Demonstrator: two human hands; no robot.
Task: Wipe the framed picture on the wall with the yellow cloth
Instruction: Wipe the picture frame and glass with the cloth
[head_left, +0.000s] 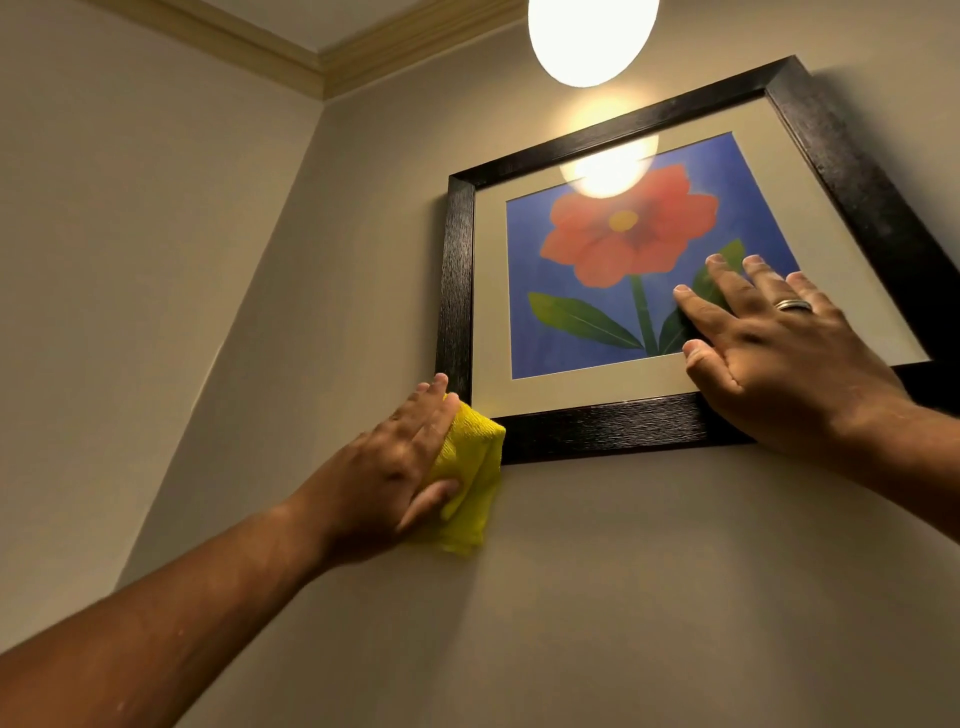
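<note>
A framed picture with a black frame hangs on the beige wall; it shows a red flower on blue behind glass. My left hand grips a folded yellow cloth and presses it against the frame's lower left corner. The cloth hangs partly over the wall below the frame. My right hand lies flat with fingers spread on the glass and the bottom rail of the frame, near its lower right. A ring sits on one finger.
A round glowing lamp hangs above the picture and reflects in the glass. The room corner with cream ceiling moulding lies to the left. Bare wall extends below the frame.
</note>
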